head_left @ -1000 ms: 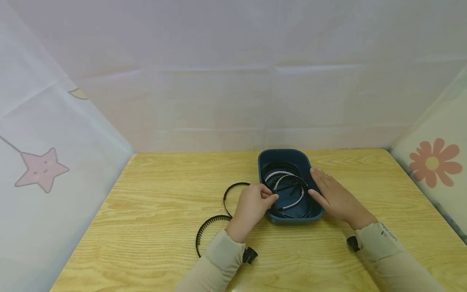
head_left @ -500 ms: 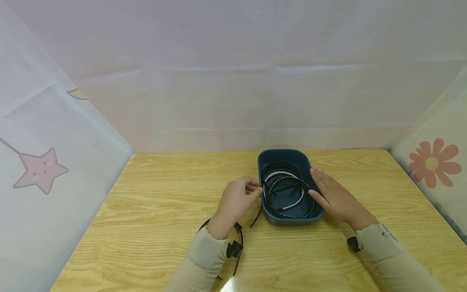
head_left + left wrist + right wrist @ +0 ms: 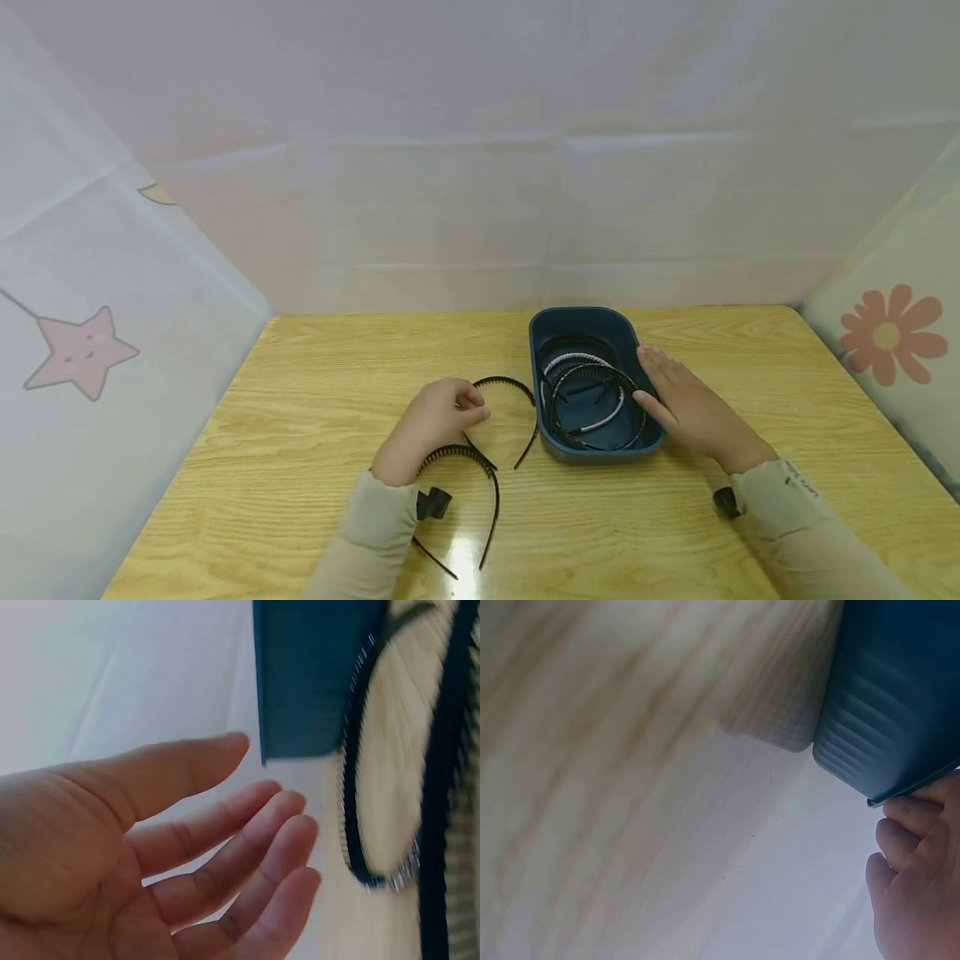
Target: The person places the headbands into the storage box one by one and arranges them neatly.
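My left hand [image 3: 433, 417] is over the table with its fingers loosely bent. Nothing shows between thumb and fingers in the left wrist view. Just beyond its fingertips, a thin black toothed headband [image 3: 510, 380] lies against the left side of a dark blue plastic box [image 3: 558, 454]. A second black toothed headband [image 3: 497, 500] lies nearer me, partly hidden by the left wrist. My right hand [image 3: 693, 412] rests straight-fingered along the box's right rim, its thumb over the edge. Inside the box are several headbands, some black and one white-wrapped headband [image 3: 603, 419].
The wooden table [image 3: 337, 375] meets a pale cloth backdrop [image 3: 450, 208] at the back and both sides. A star [image 3: 88, 350] is printed at left and a red flower [image 3: 888, 336] at right. Black wrist mounts [image 3: 433, 503] sit on both cuffs.
My left hand has moved left and away from the box, uncovering the two headbands on the table. One of these shifted right, against the box. The right hand and box stay still.
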`<state>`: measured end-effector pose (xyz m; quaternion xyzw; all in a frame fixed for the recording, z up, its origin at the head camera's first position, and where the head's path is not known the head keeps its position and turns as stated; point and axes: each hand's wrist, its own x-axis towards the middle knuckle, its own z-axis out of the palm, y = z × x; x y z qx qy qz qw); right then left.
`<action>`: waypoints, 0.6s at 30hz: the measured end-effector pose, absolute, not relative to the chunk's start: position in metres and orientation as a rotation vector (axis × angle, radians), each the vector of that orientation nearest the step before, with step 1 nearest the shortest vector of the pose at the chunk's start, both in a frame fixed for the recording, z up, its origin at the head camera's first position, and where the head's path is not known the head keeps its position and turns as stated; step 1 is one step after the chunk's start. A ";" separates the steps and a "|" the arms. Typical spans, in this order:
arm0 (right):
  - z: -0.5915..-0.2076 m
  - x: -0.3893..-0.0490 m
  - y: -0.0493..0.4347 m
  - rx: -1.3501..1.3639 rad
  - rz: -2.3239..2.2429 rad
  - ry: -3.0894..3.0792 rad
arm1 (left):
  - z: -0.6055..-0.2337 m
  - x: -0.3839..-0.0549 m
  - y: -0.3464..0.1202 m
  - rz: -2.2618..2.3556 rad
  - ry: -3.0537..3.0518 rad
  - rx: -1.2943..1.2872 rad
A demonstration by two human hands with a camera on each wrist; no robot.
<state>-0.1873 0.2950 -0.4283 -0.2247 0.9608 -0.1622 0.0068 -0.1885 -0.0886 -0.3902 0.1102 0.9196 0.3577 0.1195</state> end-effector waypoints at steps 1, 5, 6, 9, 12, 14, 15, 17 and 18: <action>-0.428 -0.187 0.295 -0.702 -0.511 3.006 | -0.392 -0.189 -0.093 1.046 2.677 0.315; -0.428 -0.186 0.295 -0.707 -0.521 3.010 | -0.400 -0.194 -0.109 1.068 2.618 0.301; -0.428 -0.186 0.295 -0.706 -0.521 3.011 | -0.402 -0.195 -0.112 1.067 2.601 0.304; -0.428 -0.186 0.295 -0.703 -0.519 3.011 | -0.405 -0.198 -0.121 1.029 2.571 0.334; -0.427 -0.186 0.296 -0.697 -0.519 3.011 | -0.405 -0.198 -0.128 0.968 2.555 0.354; -0.427 -0.186 0.297 -0.697 -0.518 3.014 | -0.404 -0.198 -0.132 0.942 2.540 0.355; -0.427 -0.185 0.297 -0.697 -0.519 3.015 | -0.404 -0.198 -0.133 0.938 2.527 0.352; -0.427 -0.185 0.297 -0.697 -0.522 3.015 | -0.405 -0.198 -0.136 0.928 2.504 0.357; -0.427 -0.185 0.297 -0.696 -0.523 3.015 | -0.405 -0.199 -0.137 0.923 2.494 0.355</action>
